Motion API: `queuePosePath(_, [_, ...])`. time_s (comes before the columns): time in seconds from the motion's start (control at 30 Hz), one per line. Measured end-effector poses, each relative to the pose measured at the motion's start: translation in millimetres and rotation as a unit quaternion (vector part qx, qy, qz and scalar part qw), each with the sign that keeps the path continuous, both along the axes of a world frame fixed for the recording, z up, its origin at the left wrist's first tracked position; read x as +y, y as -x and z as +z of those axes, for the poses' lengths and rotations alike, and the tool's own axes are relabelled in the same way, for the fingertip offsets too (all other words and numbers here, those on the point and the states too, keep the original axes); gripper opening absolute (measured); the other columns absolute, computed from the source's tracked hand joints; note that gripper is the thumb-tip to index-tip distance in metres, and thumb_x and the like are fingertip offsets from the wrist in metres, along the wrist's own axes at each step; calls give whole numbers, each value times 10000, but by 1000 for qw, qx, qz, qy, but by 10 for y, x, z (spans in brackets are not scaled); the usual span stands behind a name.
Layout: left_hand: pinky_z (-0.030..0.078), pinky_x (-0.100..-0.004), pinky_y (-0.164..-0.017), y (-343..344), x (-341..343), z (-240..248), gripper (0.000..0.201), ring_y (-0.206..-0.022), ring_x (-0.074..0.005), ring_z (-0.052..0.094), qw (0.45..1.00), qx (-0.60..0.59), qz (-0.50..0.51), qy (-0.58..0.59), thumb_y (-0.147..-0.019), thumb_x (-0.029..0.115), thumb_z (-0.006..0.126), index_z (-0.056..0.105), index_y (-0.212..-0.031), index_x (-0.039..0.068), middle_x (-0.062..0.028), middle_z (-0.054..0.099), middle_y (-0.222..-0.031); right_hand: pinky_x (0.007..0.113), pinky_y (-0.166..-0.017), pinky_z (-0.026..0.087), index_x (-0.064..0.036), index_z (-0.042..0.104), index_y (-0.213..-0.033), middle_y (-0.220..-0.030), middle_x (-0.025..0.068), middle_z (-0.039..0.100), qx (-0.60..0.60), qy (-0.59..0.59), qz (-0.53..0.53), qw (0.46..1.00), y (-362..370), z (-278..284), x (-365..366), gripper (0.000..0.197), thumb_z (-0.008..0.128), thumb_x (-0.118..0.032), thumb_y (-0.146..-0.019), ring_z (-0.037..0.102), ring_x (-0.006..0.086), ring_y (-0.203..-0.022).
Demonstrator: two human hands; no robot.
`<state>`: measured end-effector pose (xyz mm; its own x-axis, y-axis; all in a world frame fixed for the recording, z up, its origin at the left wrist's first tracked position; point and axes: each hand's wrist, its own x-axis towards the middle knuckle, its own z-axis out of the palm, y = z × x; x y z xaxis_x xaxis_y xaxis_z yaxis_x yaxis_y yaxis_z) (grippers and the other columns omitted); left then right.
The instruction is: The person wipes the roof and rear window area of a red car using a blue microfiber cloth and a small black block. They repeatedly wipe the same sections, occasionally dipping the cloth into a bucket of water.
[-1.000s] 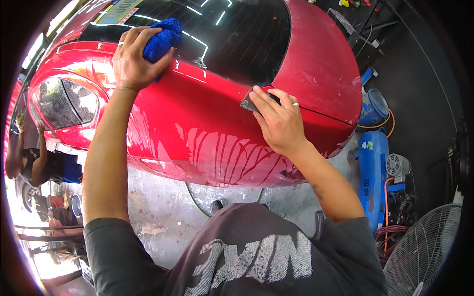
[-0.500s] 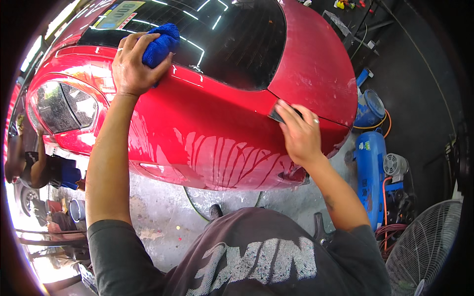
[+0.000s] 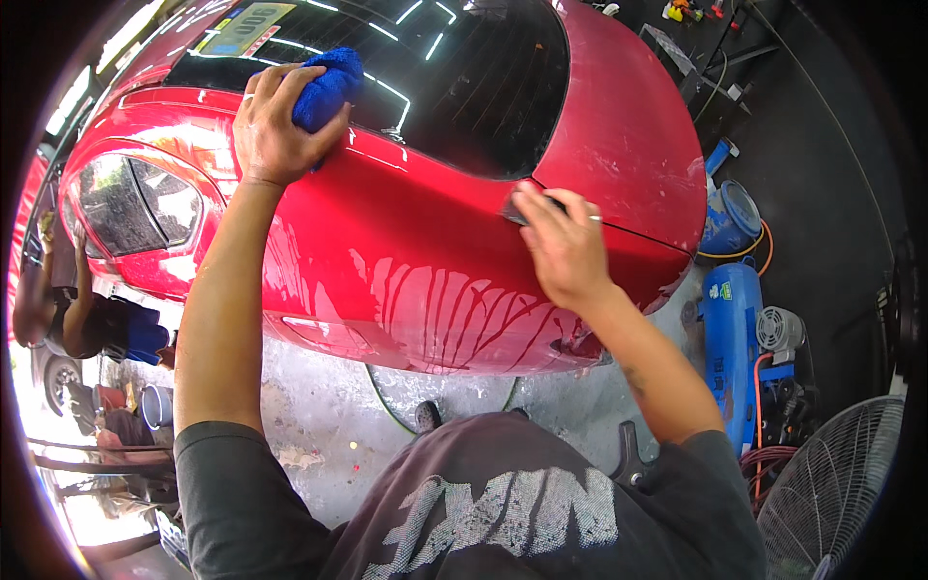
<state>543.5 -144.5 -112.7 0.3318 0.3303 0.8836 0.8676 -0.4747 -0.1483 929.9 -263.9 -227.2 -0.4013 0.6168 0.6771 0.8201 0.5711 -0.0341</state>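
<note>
A crumpled blue cloth (image 3: 329, 89) is gripped in my left hand (image 3: 278, 135), which rests on the red car's body beside the dark rear window (image 3: 454, 77). My right hand (image 3: 565, 246) presses a small dark, flat pad (image 3: 522, 207) against the red rear panel (image 3: 406, 217), close to the seam by the trunk lid (image 3: 628, 126). Most of the pad lies under my fingers, and motion blurs it, so its exact kind does not show. Whitish wet film with streaks running down covers the panel's lower side (image 3: 454, 314).
To the right stand a blue air compressor (image 3: 730, 338), a blue container (image 3: 733, 217) and a large fan (image 3: 836, 483). Another person (image 3: 87, 319) is at the car's far left. A green hose (image 3: 387, 406) lies on the wet floor, near a bucket (image 3: 157, 406).
My right hand has slid left along the panel with the dark pad. My left hand still grips the blue cloth against the car; the whole view has shifted slightly.
</note>
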Motion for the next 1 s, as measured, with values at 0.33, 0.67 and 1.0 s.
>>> queuePosePath(0.33, [592,-482,-1015,9,13,3,495,-1179,-354,710,1000,1,3,7,-814,320,944,789,-1247,133,-124,748,-1255,494,-1007,540,-44,751,-1380,-1457,88,759,-10,-17,87,996,241,112,98,462,823,-151,-936,659,310,-1249])
queuePosePath(0.67, [594,-482,-988,-25,-14,3,496,-1157,-362,709,1000,-6,1,3,-808,311,947,786,-1240,126,-131,746,-1230,510,-1019,534,-30,742,-1369,-1447,102,758,2,-9,86,996,236,161,171,430,799,-172,-967,660,320,-1276])
queuePosePath(1.0, [561,-516,-1067,-20,7,-7,507,-1219,-387,699,1000,-10,-10,15,-814,302,940,787,-1261,118,-160,748,-1286,518,-1039,533,-50,722,-1421,-1502,114,723,3,-6,43,999,410,129,106,497,799,-186,-949,647,338,-1323])
